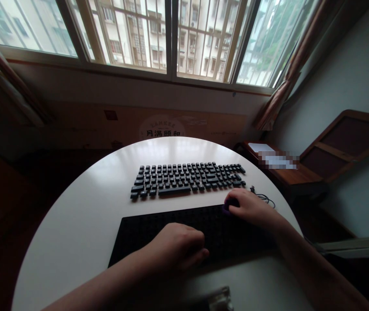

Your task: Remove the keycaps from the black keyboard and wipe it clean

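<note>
A round white table point(74, 224) carries rows of loose black keycaps point(187, 178) laid out like a keyboard. In front of them lies a black keyboard base point(158, 229) without caps. My left hand point(178, 246) rests on the base's front middle, fingers curled under; I cannot see anything in them. My right hand point(252, 207) sits at the base's far right corner, fingers closed on a small dark purple thing point(228, 207), partly hidden.
A thin black cable point(264, 198) lies on the table right of the keycaps. A wooden side table point(284, 172) with papers stands to the right, a window and curtains behind. A blurred clear object point(217, 298) sits at the table's near edge.
</note>
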Demonstrator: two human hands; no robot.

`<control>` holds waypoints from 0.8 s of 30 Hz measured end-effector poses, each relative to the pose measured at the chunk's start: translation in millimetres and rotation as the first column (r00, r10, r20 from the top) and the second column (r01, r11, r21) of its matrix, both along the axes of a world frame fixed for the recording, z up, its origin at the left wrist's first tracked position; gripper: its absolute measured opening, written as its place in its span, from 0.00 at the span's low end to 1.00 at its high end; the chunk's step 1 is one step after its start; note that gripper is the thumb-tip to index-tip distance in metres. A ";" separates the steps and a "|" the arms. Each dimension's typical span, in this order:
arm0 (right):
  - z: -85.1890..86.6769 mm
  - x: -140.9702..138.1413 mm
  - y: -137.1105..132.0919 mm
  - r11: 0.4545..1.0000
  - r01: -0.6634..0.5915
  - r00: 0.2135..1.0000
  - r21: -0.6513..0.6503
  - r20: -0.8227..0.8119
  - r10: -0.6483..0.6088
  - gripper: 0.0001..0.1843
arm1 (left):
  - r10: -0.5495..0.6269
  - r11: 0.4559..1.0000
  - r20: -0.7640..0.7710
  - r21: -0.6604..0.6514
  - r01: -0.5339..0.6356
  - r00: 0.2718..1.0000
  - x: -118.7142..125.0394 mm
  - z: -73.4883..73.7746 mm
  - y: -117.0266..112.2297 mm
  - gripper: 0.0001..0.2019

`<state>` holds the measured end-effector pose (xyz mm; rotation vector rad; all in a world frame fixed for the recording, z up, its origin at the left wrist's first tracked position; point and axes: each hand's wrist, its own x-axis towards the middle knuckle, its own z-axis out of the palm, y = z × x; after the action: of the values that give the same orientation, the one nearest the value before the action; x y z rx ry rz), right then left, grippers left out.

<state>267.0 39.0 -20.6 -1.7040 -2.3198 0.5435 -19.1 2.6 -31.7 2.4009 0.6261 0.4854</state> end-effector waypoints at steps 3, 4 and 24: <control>1.9 -5.7 0.9 0.998 0.067 0.997 -0.003 0.032 -0.067 0.08 | 0.004 1.000 -0.010 0.013 -0.004 1.000 -0.2 -2.3 0.6 0.13; 2.3 -7.3 1.2 0.997 0.081 0.996 -0.002 0.044 -0.080 0.08 | 0.006 1.000 -0.012 0.013 -0.005 1.000 -0.3 -2.5 0.5 0.13; 8.7 -5.6 -0.9 0.997 0.062 0.995 -0.034 0.076 -0.059 0.12 | 0.016 0.999 0.013 0.050 -0.016 1.000 0.3 -3.1 -0.2 0.13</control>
<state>261.5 38.1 -11.9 -1.8355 -2.3135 0.5222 -18.8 2.4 -34.7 2.4399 0.6348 0.5288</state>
